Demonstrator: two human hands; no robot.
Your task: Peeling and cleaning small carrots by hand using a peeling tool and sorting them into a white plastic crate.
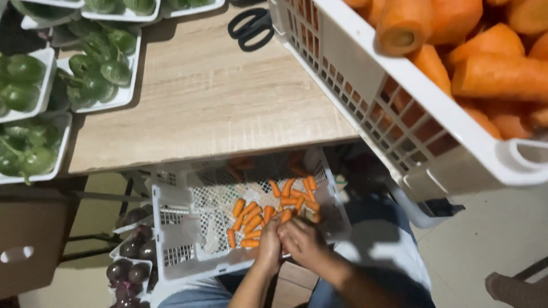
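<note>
Your left hand [268,245] and right hand [302,242] meet, closed on a carrot piece [286,215] over the white basket [171,222] at six o'clock. A loose grip could drop it past the rim; the big carrot crate [411,114] overhangs the worktop [200,97] at two o'clock and might tip.

Tabletop [205,97]: pale wood-grain laminate, matt, smooth. Large crate [365,97] at its right edge: white moulded plastic with a slight sheen, holding carrots [474,51] with matt, faintly rough orange skin. Lower crate [188,239]: white plastic lattice, holding small carrot pieces [251,219] — matt orange. Scissors [251,28] at the far edge: black plastic handles, dull. Trays [123,94] along the left edge: white foam, matt — peppers [105,68] glossy green. Below, plums [134,251]: dark, glossy skin.
</note>
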